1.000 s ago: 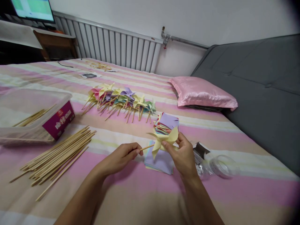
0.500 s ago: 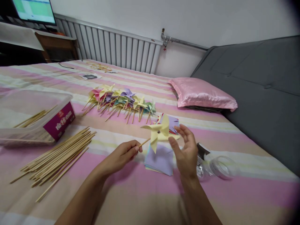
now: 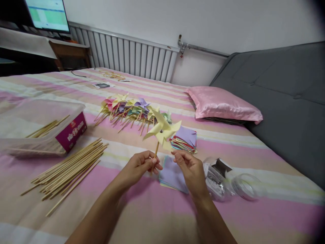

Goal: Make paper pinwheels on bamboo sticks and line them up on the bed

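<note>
Left hand [image 3: 141, 166] is pinching the thin wooden stick of a pale yellow paper pinwheel [image 3: 161, 130], fingers closed tight round the shaft, holding it near upright above the striped bedsheet [image 3: 142, 217]. Right hand [image 3: 189, 168] is sitting just beside it, fingers loosely curled; contact with the stick can't be told. Flat lilac paper squares [image 3: 171, 174] are lying under the hands. Bundle of bamboo skewers [image 3: 68, 167] is fanning out to the left, near a clear plastic tub [image 3: 38, 130]. Row of finished pinwheels [image 3: 132, 110] is lying behind, and a glossy pink pillow [image 3: 223, 105] beyond.
</note>
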The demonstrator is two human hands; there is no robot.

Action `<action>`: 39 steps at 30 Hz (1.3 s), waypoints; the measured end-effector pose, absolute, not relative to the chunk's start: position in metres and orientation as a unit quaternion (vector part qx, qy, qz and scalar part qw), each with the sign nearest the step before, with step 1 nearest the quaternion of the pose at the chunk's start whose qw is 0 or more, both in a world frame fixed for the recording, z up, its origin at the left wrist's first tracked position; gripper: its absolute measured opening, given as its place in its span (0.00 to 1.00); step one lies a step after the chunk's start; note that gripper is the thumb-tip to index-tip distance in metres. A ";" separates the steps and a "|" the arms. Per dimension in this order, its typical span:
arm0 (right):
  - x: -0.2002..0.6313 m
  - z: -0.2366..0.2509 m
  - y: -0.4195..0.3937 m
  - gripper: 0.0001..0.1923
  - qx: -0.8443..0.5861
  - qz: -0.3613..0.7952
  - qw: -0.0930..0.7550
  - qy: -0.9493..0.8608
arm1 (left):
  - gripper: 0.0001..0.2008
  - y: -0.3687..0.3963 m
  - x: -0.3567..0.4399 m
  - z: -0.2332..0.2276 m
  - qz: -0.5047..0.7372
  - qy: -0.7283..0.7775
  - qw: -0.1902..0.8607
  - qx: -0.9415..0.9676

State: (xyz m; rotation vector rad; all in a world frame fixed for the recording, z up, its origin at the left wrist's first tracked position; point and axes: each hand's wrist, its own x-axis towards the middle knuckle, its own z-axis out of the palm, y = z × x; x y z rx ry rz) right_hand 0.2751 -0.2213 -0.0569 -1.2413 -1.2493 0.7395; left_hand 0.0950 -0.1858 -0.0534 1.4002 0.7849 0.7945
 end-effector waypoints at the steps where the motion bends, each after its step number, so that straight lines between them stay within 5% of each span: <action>1: 0.275 -0.057 -0.221 0.13 -0.527 0.321 0.577 -0.535 | 0.12 -0.186 0.096 -0.055 0.336 0.336 0.633 0.611; 13: 0.275 -0.057 -0.222 0.09 -0.511 0.362 0.618 -0.476 | 0.12 -0.192 0.096 -0.057 0.291 0.313 0.673 0.604; 39: 0.281 -0.053 -0.217 0.19 -0.542 0.278 0.718 -0.337 | 0.14 -0.189 0.095 -0.053 0.256 0.322 0.664 0.625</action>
